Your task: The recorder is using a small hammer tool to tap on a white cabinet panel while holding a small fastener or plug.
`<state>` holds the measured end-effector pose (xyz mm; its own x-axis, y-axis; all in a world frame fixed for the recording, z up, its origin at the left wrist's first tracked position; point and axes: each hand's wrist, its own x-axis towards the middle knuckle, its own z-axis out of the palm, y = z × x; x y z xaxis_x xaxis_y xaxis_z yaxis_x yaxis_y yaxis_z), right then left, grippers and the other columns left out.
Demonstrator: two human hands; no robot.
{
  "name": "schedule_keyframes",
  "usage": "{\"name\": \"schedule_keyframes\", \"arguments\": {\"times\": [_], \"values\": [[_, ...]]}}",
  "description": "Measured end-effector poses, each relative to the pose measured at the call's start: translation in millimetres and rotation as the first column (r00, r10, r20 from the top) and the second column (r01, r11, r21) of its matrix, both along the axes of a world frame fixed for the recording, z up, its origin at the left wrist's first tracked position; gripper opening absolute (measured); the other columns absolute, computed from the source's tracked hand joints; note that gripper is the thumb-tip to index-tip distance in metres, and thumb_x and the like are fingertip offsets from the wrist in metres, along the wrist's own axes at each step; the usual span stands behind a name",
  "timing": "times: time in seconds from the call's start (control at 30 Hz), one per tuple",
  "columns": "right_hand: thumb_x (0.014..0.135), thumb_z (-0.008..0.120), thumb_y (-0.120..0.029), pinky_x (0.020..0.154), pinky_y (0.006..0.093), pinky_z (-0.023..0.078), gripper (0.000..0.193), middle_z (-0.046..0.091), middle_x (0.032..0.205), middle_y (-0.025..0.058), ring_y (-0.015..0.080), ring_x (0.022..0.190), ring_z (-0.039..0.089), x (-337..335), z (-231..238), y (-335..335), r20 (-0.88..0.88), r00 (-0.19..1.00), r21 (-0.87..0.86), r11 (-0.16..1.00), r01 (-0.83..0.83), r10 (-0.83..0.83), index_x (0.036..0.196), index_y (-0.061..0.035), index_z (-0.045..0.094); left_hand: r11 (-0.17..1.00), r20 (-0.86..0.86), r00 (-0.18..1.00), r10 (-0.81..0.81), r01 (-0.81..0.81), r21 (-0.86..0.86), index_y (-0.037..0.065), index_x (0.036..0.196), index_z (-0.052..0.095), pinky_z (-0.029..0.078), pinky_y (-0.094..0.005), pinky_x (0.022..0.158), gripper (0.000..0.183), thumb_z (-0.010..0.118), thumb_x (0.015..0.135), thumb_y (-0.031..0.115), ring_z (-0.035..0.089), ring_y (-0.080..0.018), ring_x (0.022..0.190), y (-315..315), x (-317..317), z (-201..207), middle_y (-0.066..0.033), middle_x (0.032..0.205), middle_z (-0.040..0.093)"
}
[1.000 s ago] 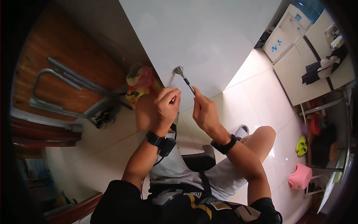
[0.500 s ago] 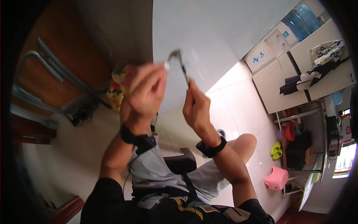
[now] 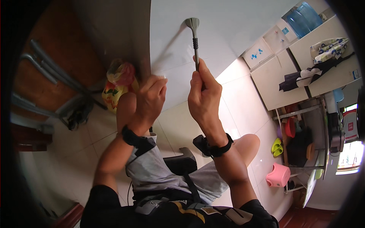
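A: Far left?

B: Bent grey metal tubes (image 3: 61, 72) before a brown board (image 3: 49, 41). Dark shoes (image 3: 78, 117) on the floor below. Next, a yellow-and-pink bag (image 3: 122, 74), near the left knee.

A: Left hand?

B: Left hand (image 3: 150, 99), bare, black device (image 3: 138, 142) at the wrist. Grip: fingers curled, tips pinching a small white piece (image 3: 162, 77); too small to identify.

A: And the tool?

B: Slim tool (image 3: 195, 45), right of the left hand, nearly upright in view. Grey fan-shaped head at the top, over a large pale surface (image 3: 228, 26). Shadow slants down-left from the head. Contact with the surface: cannot tell.

A: Right hand?

B: Right hand (image 3: 205, 93), below the head. Grip: thumb and fingers pressed together on the tool's handle. The two hands are apart. Black strap (image 3: 222, 149) at this wrist.

A: Farther right?

B: White cabinet (image 3: 276, 81), a dark cloth (image 3: 291, 84) hanging across it. Lower down, lime-green shoes (image 3: 276, 147), then a pink stool (image 3: 278, 175) on the floor.
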<state>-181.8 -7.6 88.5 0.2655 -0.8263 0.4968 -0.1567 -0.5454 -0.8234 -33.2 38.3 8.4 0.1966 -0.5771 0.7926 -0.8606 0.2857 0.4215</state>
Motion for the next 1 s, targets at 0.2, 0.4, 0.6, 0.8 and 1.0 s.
{"name": "schedule_keyframes", "arguments": {"times": [0.2,0.4,0.6,0.8,1.0], "values": [[0.099,0.051,0.002,0.054,0.0249,0.036,0.037,0.044,0.064,0.003,0.0058,0.06,0.043,-27.1,-76.8,3.4,-0.191,0.981,0.077,0.996,0.036,-0.021,0.135,0.0052,0.06,0.998,-0.266,0.963,-0.04,0.027,-0.05,0.0,0.092,0.071,0.058,-0.036,0.073,0.018,0.074,0.078,-0.011,0.07,-0.0287,0.083,-4.6,-14.7,-29.3,-0.0106,0.092,0.07],[0.095,0.054,0.009,0.053,0.0295,0.041,0.04,0.053,0.066,0.0147,0.017,0.054,0.052,2.6,9.7,8.1,-0.095,0.995,-0.104,0.994,-0.036,0.026,0.135,0.0047,0.059,0.995,-0.154,0.986,-0.071,0.059,-0.082,0.002,0.093,0.071,0.059,-0.0351,0.076,0.018,0.076,0.079,-0.009,0.072,-0.0275,0.086,-0.2,-4.9,-21.7,-0.0092,0.094,0.072],[0.093,0.054,0.01,0.054,0.0309,0.043,0.044,0.056,0.069,0.0185,0.0253,0.054,0.057,-10.0,-62.1,11.9,-0.205,0.978,-0.046,0.998,-0.048,0.038,0.136,0.0035,0.057,0.994,-0.267,0.96,-0.089,0.069,-0.083,0.002,0.094,0.071,0.059,-0.0343,0.077,0.02,0.076,0.079,-0.01,0.071,-0.0268,0.089,-5.6,-10.3,-33.8,-0.0091,0.096,0.072],[0.092,0.053,0.012,0.054,0.0317,0.044,0.044,0.059,0.072,0.0187,0.0258,0.056,0.058,15.8,20.8,11.9,-0.154,0.987,-0.196,0.978,-0.075,0.044,0.135,0.0039,0.057,0.993,-0.226,0.971,-0.083,0.062,-0.098,0.002,0.094,0.071,0.059,-0.0347,0.077,0.019,0.077,0.08,-0.008,0.071,-0.0264,0.088,1.0,-0.2,-24.5,-0.0095,0.096,0.072],[0.094,0.055,0.01,0.055,0.0346,0.047,0.04,0.062,0.075,0.0214,0.0289,0.059,0.062,-12.7,-65.2,16.8,-0.252,0.967,-0.085,0.995,-0.047,0.025,0.134,0.0056,0.059,0.994,-0.309,0.946,-0.094,0.069,-0.089,0.002,0.094,0.071,0.059,-0.0349,0.075,0.018,0.075,0.081,-0.009,0.071,-0.027,0.087,-3.7,-10.8,-34.9,-0.0108,0.095,0.071]]}}
